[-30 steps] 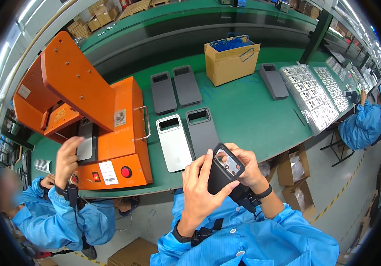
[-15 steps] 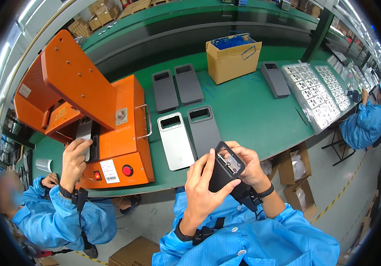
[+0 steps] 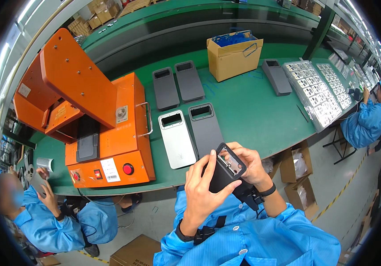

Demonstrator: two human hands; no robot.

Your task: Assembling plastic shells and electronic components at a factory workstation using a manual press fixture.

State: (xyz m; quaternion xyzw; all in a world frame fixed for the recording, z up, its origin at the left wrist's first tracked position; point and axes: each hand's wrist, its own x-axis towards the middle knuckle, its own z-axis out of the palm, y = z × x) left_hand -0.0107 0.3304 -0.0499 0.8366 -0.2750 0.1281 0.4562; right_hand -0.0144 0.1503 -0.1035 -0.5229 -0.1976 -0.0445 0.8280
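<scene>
I hold a dark grey rectangular housing (image 3: 219,178) tilted in front of me, above the table's near edge. My left hand (image 3: 199,188) wraps round its near left side, with the thumb and fingers on the body. My right hand (image 3: 254,167) grips its right side by the rim of the end opening, fingertips at the far edge. Shiny metal parts show inside that opening. Just beyond lie a silver-white housing (image 3: 178,144) and a matching grey housing (image 3: 205,126), openings away from me. Two more dark housings (image 3: 166,91) lie behind them.
An orange press machine (image 3: 130,128) stands left, with a co-worker (image 3: 50,217) seated beside it. Across the green table (image 3: 248,119) are an open cardboard box (image 3: 234,63), another grey housing (image 3: 276,79) and plastic-covered trays of metal parts (image 3: 312,93). Another person (image 3: 362,117) sits far right.
The co-worker's hand has left the orange machine, and a flat grey piece is now in that person's hands at the left. My hands and the held housing look nearly unchanged.
</scene>
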